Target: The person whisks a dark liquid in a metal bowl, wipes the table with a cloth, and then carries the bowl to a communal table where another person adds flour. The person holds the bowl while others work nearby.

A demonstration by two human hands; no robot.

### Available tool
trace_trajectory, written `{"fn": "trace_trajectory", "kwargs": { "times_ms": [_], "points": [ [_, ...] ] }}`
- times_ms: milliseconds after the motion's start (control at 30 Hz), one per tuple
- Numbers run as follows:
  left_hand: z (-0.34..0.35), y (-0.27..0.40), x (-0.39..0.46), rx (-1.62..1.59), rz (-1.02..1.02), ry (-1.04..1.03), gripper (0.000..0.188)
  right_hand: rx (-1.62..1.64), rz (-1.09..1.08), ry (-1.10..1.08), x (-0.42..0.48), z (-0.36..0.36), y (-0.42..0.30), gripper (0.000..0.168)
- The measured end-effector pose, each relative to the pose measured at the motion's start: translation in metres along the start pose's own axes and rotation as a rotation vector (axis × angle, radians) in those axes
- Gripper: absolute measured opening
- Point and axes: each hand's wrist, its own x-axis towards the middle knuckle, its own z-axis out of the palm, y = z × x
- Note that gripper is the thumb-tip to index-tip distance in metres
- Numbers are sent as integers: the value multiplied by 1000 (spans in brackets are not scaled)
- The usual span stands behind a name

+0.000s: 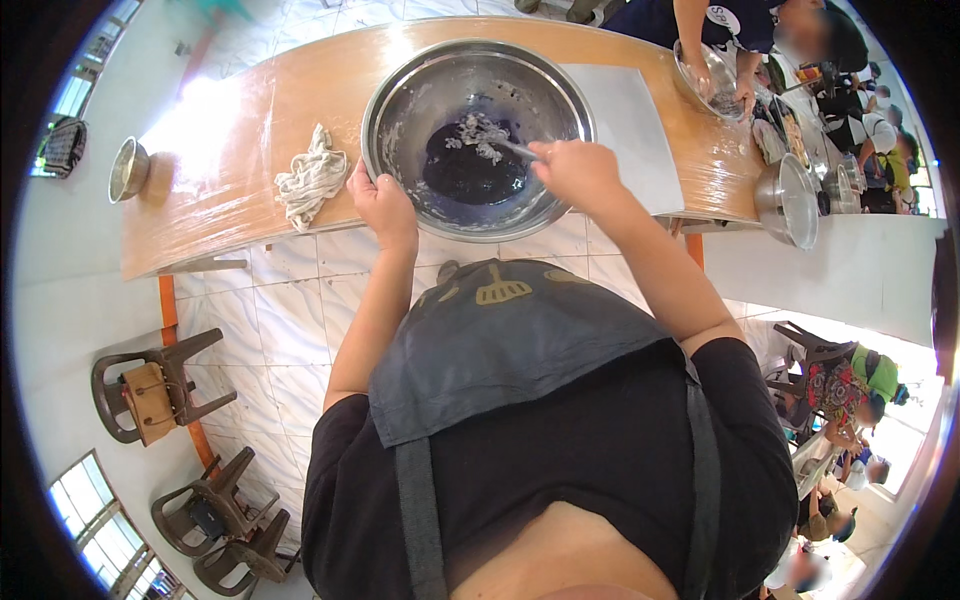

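A large stainless steel mixing bowl (pixel 390 165) stands on the table at its near edge. Dark purple liquid (pixel 472 176) pools in its bottom, with whitish streaks up the walls. My left hand (pixel 384 206) grips the bowl's rim at the lower left. In my right hand (pixel 574 172) is the handle of a metal utensil (pixel 517 148), reaching into the bowl from the right. Pale, lumpy dough-like clumps (pixel 480 135) cover the utensil's head, so its kind cannot be told. A crumpled whitish cloth (pixel 311 176) lies left of the bowl.
The wooden table (pixel 232 180) has a plastic wrap cover. A white sheet (pixel 634 135) lies right of the bowl. A small metal bowl (pixel 129 171) sits at the far left end. Across the table, another person's hands (pixel 697 75) work in a metal bowl (pixel 720 86). More bowls (pixel 784 199) stand at right.
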Motion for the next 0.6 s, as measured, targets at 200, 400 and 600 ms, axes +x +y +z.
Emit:
{"fn": "trace_trajectory", "kwargs": {
  "times_ms": [200, 400, 600],
  "points": [
    [2, 8, -8, 35, 37, -3, 41, -43, -9, -132, -24, -9, 8, 29],
    [-1, 3, -4, 66, 51, -2, 41, -1, 8, -4, -16, -13, 14, 29],
    [0, 8, -4, 25, 37, 0, 41, -25, 49, 16, -44, -19, 23, 30]
  ]
}}
